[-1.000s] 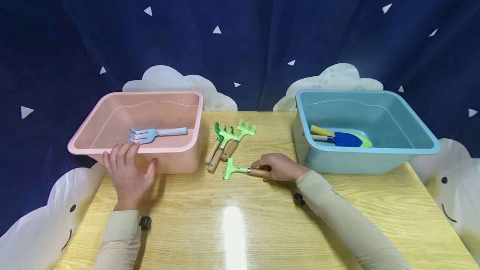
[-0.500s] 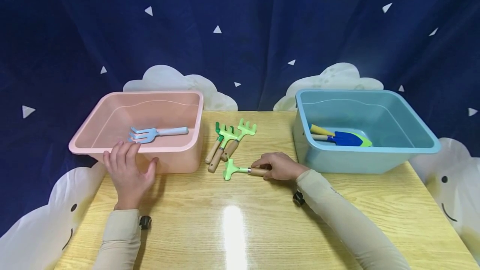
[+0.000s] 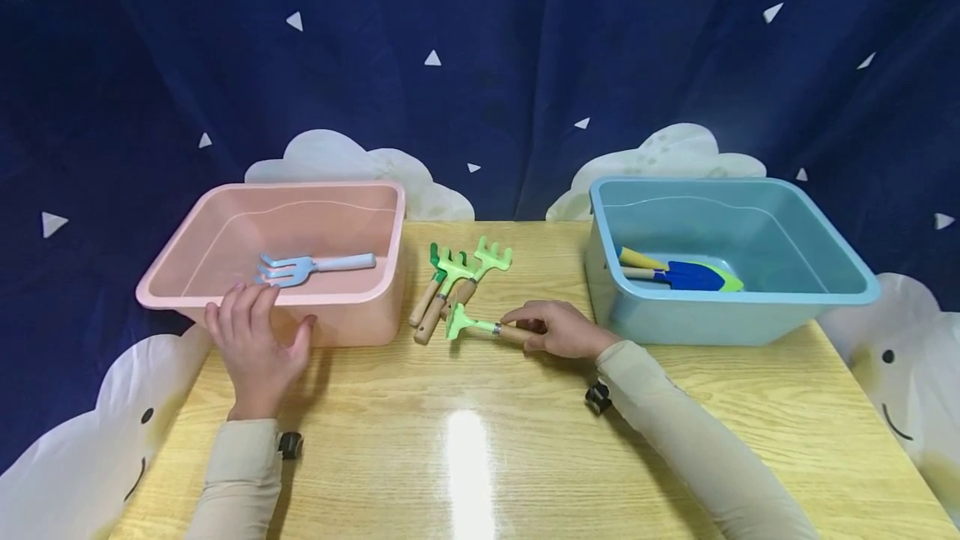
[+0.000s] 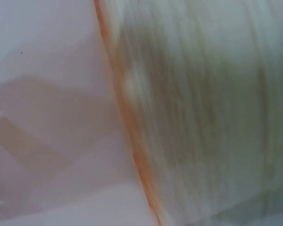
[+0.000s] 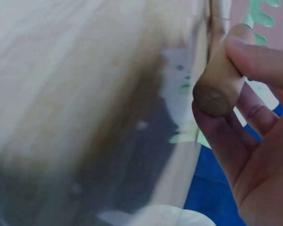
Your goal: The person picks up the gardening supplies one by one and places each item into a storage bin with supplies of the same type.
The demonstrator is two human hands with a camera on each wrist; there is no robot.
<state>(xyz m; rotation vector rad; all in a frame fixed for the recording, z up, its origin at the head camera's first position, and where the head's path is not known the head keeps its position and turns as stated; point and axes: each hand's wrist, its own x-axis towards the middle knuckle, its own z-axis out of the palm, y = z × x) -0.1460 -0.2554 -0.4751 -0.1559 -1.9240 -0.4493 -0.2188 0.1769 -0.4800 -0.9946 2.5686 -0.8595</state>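
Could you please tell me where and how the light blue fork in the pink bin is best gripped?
Probably by the handle, from above: the light blue fork lies inside the pink bin, whose walls hinder a sideways approach, and its straight handle points right, away from the tines.

The beige-fabric-sleeved left arm (image 3: 236, 473) reaches forward, its bare left hand (image 3: 258, 348) with fingers forward and thumb spread aside, while the beige-fabric-sleeved right arm (image 3: 697, 432) slants inward, its bare right hand (image 3: 564, 329) pinching between thumb and fingers.
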